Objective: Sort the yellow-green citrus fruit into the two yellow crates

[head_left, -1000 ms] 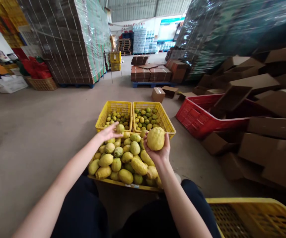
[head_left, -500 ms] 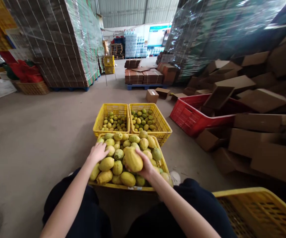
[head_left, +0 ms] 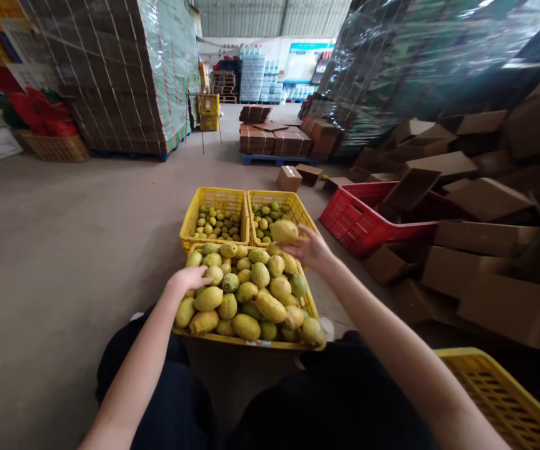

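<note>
- Front yellow crate (head_left: 250, 343): rim label unreadable.
- Right hand (head_left: 314, 249): fingers spread, yellow fruit (head_left: 284, 232) at fingertips, near crate's far right corner.
- Left hand (head_left: 189, 279): loosely open, touching heaped fruit (head_left: 247, 292) inside.

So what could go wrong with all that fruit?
The yellow fruit is only at the fingers of the right hand, so it might slip and bruise itself or the fruit below. The front crate is heaped full, so the fruit at its near right corner could roll over the edge if bumped.
</note>
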Available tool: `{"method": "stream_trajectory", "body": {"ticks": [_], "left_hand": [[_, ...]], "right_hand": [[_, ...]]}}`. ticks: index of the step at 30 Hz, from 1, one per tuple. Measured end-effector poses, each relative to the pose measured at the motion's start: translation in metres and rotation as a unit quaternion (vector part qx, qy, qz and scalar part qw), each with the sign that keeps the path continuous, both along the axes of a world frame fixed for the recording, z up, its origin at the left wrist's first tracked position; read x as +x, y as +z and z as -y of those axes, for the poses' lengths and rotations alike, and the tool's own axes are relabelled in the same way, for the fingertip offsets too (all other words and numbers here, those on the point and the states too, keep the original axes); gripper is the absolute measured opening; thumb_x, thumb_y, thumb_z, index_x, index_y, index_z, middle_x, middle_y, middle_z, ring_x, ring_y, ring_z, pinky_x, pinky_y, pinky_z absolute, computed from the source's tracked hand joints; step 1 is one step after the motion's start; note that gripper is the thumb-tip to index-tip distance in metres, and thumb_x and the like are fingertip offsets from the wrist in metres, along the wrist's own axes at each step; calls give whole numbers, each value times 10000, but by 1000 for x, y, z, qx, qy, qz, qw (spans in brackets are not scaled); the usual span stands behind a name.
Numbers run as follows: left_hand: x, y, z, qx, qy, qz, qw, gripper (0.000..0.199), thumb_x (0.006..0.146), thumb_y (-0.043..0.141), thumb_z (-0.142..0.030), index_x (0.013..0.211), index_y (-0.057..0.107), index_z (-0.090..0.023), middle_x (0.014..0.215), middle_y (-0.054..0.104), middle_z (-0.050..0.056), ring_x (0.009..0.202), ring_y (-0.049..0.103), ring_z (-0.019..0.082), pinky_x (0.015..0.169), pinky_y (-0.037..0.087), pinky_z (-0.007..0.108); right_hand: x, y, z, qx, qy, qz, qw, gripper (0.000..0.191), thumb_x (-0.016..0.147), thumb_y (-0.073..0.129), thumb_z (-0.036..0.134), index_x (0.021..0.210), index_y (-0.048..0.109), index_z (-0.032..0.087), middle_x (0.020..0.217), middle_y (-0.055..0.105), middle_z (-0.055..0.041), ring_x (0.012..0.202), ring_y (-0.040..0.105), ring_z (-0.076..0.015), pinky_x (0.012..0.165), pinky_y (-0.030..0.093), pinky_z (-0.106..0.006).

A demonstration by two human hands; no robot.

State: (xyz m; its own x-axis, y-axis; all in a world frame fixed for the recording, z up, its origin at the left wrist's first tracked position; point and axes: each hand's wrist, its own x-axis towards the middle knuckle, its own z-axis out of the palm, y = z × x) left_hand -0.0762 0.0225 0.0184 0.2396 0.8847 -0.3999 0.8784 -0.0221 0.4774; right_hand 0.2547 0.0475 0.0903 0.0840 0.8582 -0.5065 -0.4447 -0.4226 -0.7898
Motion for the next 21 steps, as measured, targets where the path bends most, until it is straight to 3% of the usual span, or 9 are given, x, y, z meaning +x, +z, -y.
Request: {"method": "stream_trajectory", "body": {"ticks": [1,4,7,10,13,15,17,21], "left_hand": [[1,1,0,-3,-1,4,1000,497,789,659,-465,1200,674,-186,1358,658,192,1331,562,373,1079,417,423],[0,3,0,-9,-3,7,1000,483,794,668,-433,1185,680,-151,1354,649,225,1322,567,395,1080,414,432],[-4,7,0,-3,12,17,1000,491,795,686,-418,1201,675,-143,1383,626,231,1326,560,407,1093,401,437],[-7,12,0,4,30,17,999,494,802,699,-410,1221,670,-151,1436,585,218,1350,539,402,1115,382,429],[-7,20,2,-7,17,-24,1000,508,863,650,-418,1295,638,-152,1479,545,208,1375,517,384,1120,381,416],[-5,27,4,-14,9,-48,999,508,896,622,-418,1325,626,-144,1473,550,212,1363,530,384,1109,399,419],[-3,35,7,-1,13,-53,999,495,923,594,-401,1342,621,-138,1446,576,215,1338,555,381,1097,414,423],[-1,49,11,53,2,-15,998,497,984,507,-369,1443,542,-181,1398,636,160,1287,613,296,1067,451,362]], "right_hand": [[10,10,-14,22,-45,9,999,353,843,641,404,1071,601,137,994,713,-156,802,727,-280,657,628,-480],[24,12,-23,67,-37,11,997,227,828,635,301,1000,620,154,963,712,-134,815,741,-272,639,633,-435],[11,-20,1,79,54,97,991,95,818,632,218,886,676,167,877,739,-89,735,728,-223,577,612,-342],[-21,-60,29,119,154,248,949,53,732,738,184,763,709,153,732,709,-62,622,653,-177,563,580,-313],[-63,-90,47,217,216,304,902,168,631,821,153,756,716,191,748,698,-26,698,637,-183,770,598,-412],[-92,-102,53,321,286,360,828,272,629,832,169,872,726,229,849,703,-19,820,648,-214,898,565,-477],[-119,-110,56,397,371,435,718,393,634,830,164,1000,717,252,977,696,-35,961,640,-254,973,526,-507],[-160,-119,59,415,499,548,528,526,642,786,78,1143,668,187,1202,646,-124,1169,571,-328,1015,490,-491]]}}
